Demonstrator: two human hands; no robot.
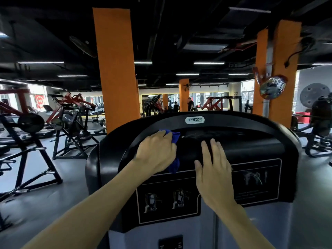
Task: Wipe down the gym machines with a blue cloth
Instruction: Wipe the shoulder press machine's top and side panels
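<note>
A black gym machine shroud point(251, 146) with a Precor badge point(194, 120) fills the centre of the head view. My left hand point(156, 151) holds a blue cloth point(175, 136) against the shroud's upper left curve; cloth ends stick out above and below my fingers. My right hand point(213, 169) lies flat with straight fingers on the black panel, just right of the cloth. An instruction placard point(168, 202) with exercise diagrams sits below both hands.
Red and black plate-loaded machines point(68, 119) stand on the grey floor to the left. Orange pillars point(116, 69) rise behind the shroud. A dome mirror point(272, 88) hangs on the right pillar. Two people point(190, 104) stand far back. More equipment point(319, 123) is on the right.
</note>
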